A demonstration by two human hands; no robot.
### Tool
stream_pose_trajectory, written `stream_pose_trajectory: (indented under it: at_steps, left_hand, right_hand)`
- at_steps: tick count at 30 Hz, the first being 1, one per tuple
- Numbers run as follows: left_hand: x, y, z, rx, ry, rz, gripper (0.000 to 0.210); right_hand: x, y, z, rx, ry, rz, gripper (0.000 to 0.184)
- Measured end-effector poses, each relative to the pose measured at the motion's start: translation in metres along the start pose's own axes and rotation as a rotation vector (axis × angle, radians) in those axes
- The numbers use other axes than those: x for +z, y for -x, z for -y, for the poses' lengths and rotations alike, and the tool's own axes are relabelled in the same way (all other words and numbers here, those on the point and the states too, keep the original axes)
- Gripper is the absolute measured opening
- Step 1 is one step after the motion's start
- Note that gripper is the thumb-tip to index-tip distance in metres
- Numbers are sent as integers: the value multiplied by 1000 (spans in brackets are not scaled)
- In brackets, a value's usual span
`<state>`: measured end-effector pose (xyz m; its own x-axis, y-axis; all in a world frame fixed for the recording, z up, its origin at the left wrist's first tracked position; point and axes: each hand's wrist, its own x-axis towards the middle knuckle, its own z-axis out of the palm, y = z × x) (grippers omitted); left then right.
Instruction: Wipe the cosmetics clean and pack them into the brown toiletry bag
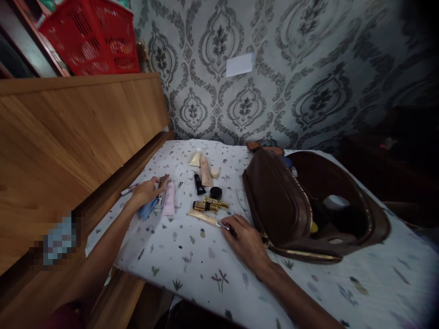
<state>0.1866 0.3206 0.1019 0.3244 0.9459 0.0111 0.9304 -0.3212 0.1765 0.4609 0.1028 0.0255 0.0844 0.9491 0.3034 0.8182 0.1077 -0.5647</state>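
Observation:
My left hand (pixel 146 192) is at the left of the cloth, its fingers closed round a slim brownish cosmetic tube (pixel 163 182). A pink squeeze tube (pixel 169 200) lies against these fingers, and a blue item (pixel 148 209) is partly under the hand. My right hand (pixel 245 237) grips the dark-and-silver cap end of a slim yellowish cosmetic tube (pixel 204 217), which lies on the cloth. Just beyond it are gold-and-black cosmetic tubes (pixel 206 206) and a round black pot (pixel 216 192). Farther back lie a small black tube (pixel 199 183), a beige tube (pixel 206 171) and a cream tube (pixel 195 158).
A brown leather bag (pixel 277 196) stands unzipped on the right, with items inside. Wooden furniture (pixel 85 123) borders the left side, carrying a red basket (pixel 99 41). Patterned wallpaper (pixel 219 100) closes off the back. The printed cloth (pixel 192 274) covers the surface.

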Motion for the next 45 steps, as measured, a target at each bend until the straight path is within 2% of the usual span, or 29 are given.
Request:
stream_pose_trajectory:
  at_steps: [3,6,9,12,14,17,20,23,26,28,30,34,36,40,45]
  left_hand:
    - [5,-7,2,-44,-28,175,65]
    - [7,-10,5,-67,50,218,69]
    - [2,-5,13,-51,105,248,64]
    - [-10,5,23,25,185,289,54]
    - [-21,9,29,144,259,302,54]
    - [-38,13,33,388,228,242,51]
    - [-46,16,25,528,-105,95,34]
    - [-40,18,11,604,-391,-33,43]
    - [-25,17,5,658,-463,-39,58]
    - [-15,15,7,639,-433,-29,63]
    - [-6,14,11,547,-366,-67,61]
    - [6,19,10,175,-220,-138,37]
    - [10,23,4,46,-186,-92,46]
    - [15,31,-11,-52,-171,20,67]
    - [12,31,-25,-77,-230,51,75]
  right_hand:
    - [0,0,-1,3,-10,-2,13]
    - [-1,0,-2,0,-21,1,13]
    - [-1,0,-3,-1,-28,-3,13]
    - [0,0,-4,-8,-26,-6,13]
    - [0,0,-4,-22,-18,-6,13]
    - [1,0,-5,-38,-20,-14,14]
    - [0,0,-4,-34,-32,-12,14]
    - [0,-1,-4,-33,-31,-5,14]
    - [0,-1,-4,-32,-30,-5,15]
    - [0,-1,-3,-31,-31,-6,14]
    - [-1,-1,-3,-33,-27,-9,14]
    - [-3,-1,-2,-48,-20,-18,14]
    - [-3,-1,-1,-54,-17,-21,14]
    - [-2,-1,-3,-61,-13,-19,15]
    - [1,-1,-6,-59,-20,-15,15]
